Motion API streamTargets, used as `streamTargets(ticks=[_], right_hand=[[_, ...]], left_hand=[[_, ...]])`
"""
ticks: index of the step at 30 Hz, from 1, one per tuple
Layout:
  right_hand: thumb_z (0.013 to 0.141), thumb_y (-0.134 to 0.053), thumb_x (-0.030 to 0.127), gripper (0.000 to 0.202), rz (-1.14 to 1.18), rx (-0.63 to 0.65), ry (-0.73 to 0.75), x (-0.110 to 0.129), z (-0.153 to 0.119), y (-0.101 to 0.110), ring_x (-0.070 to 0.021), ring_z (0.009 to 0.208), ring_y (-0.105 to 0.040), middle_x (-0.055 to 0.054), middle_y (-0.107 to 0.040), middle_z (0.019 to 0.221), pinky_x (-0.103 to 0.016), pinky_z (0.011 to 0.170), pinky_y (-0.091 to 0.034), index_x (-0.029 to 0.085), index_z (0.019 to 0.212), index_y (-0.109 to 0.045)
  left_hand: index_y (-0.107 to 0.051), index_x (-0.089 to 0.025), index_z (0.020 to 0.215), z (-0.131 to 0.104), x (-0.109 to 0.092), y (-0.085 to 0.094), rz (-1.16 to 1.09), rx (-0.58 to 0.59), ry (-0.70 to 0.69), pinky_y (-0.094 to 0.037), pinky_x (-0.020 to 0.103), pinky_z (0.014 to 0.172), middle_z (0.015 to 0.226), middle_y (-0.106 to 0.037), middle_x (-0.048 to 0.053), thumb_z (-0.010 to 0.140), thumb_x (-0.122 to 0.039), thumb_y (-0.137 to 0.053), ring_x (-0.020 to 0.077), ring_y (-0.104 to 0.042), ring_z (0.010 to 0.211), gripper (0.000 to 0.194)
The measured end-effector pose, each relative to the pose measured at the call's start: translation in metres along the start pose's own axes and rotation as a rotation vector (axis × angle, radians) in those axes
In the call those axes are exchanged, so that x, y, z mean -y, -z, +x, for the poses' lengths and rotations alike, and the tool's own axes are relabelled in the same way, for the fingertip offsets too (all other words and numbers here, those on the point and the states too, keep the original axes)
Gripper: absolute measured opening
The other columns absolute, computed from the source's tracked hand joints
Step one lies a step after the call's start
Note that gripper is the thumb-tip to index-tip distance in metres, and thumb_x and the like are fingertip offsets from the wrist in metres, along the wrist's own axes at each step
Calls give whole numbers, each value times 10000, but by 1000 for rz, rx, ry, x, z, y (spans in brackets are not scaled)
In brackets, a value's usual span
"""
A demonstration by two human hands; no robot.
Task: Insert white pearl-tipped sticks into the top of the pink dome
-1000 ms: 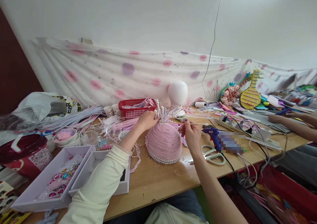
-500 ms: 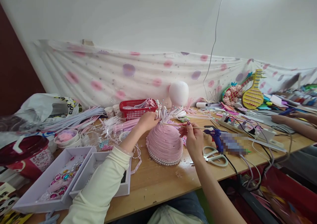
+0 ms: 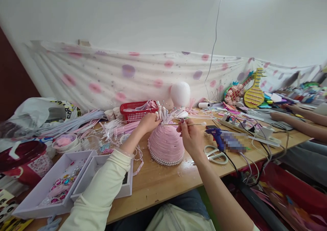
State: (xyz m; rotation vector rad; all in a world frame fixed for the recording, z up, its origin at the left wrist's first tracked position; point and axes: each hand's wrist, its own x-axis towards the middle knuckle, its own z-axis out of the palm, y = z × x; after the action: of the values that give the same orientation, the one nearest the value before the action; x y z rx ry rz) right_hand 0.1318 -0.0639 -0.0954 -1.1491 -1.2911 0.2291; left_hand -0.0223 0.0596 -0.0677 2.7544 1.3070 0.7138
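A pink dome of layered strands (image 3: 166, 144) with a row of pearls round its base stands on the table. White and pale stems with beads and pins (image 3: 165, 114) rise from its top. My left hand (image 3: 150, 122) is closed at the left side of those stems, its fingertips against their base. My right hand (image 3: 190, 135) pinches a thin wooden stick (image 3: 195, 124) with a whitish blob at its right end. The stick lies level, its left end at the base of the stems.
Scissors (image 3: 216, 155) and a blue glue gun (image 3: 216, 135) lie right of the dome. Behind are a red basket (image 3: 135, 116) and a white foam head (image 3: 180, 94). Lilac trays (image 3: 53, 186) stand left. Another person's hands (image 3: 281, 117) are at far right.
The view has shifted a little, so most things sit further left. My right hand has turned slightly with the stick. My left hand stays at the stems.
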Motion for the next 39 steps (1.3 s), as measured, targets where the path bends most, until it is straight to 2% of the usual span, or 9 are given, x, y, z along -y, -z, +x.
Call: streamTargets(ticks=[4, 10, 18, 23, 28, 31, 34, 36, 39], right_hand=[[961, -393, 434, 304, 6, -97, 29, -4, -9, -1, -136, 607, -550, 0, -585, 660, -251, 551, -422, 228, 793, -538], [930, -447, 466, 297, 64, -56, -8, -18, -11, -3, -145, 612, -557, -8, -614, 672, -248, 532, -425, 226, 814, -581], [890, -502, 456, 285, 165, -39, -96, -15, -5, 2, -138, 586, -559, -2, -595, 629, -228, 476, -415, 210, 787, -600], [865, -544, 480, 285, 403, -227, -142, -18, -20, 2, -117, 519, -519, 18, -583, 620, -230, 451, -412, 208, 799, -600], [878, -526, 416, 256, 437, -478, -20, -24, -30, 20, -97, 438, -432, 57, -472, 528, -221, 420, -333, 215, 719, -543], [914, -463, 415, 216, 186, -539, 22, -44, -28, 43, -123, 517, -487, 31, -529, 639, -239, 472, -379, 227, 851, -547], [915, -431, 343, 224, -330, -315, 32, -74, -21, 64, -203, 774, -588, -73, -636, 861, -327, 671, -469, 197, 950, -598], [896, -405, 251, 264, -619, -146, 49, -91, -15, 72, -262, 915, -587, -143, -643, 965, -390, 781, -463, 159, 991, -634], [800, -421, 87, 397, -862, 43, -11, -101, -9, 75, -294, 973, -584, -191, -631, 1043, -405, 828, -447, 113, 1137, -630]], left_hand=[[-725, -124, 814, 0, 0, 0, -11, -2, 4, -381, 282, 624, 768, -719, 116, 852, -288, -508, 212, -642, 709, 275], [-728, -133, 801, 0, 0, 1, -5, 9, 35, -391, 277, 642, 748, -719, 107, 849, -307, -526, 214, -645, 725, 271], [-740, -127, 871, -1, -1, 1, -18, -3, 32, -397, 282, 645, 748, -718, 108, 847, -288, -533, 219, -650, 713, 263], [-733, -129, 873, -1, 0, 1, -36, 3, 8, -413, 284, 663, 811, -732, 120, 840, -279, -524, 228, -664, 757, 259], [-736, -134, 903, 0, 0, 2, -67, 4, -7, -443, 293, 741, 916, -740, 132, 845, -253, -516, 240, -671, 872, 257], [-740, -142, 924, 0, 0, 2, -90, 4, -12, -449, 295, 755, 919, -743, 124, 842, -246, -522, 240, -672, 873, 254], [-745, -138, 897, 0, 1, 0, -90, 3, -1, -453, 300, 737, 859, -743, 123, 842, -259, -526, 250, -675, 833, 256], [-747, -133, 882, 0, 2, 0, -88, 3, 5, -455, 307, 726, 826, -740, 126, 842, -267, -526, 258, -676, 812, 261], [-748, -135, 901, 1, 3, -1, -102, 4, 8, -465, 317, 742, 849, -744, 127, 837, -255, -530, 265, -680, 827, 257]])
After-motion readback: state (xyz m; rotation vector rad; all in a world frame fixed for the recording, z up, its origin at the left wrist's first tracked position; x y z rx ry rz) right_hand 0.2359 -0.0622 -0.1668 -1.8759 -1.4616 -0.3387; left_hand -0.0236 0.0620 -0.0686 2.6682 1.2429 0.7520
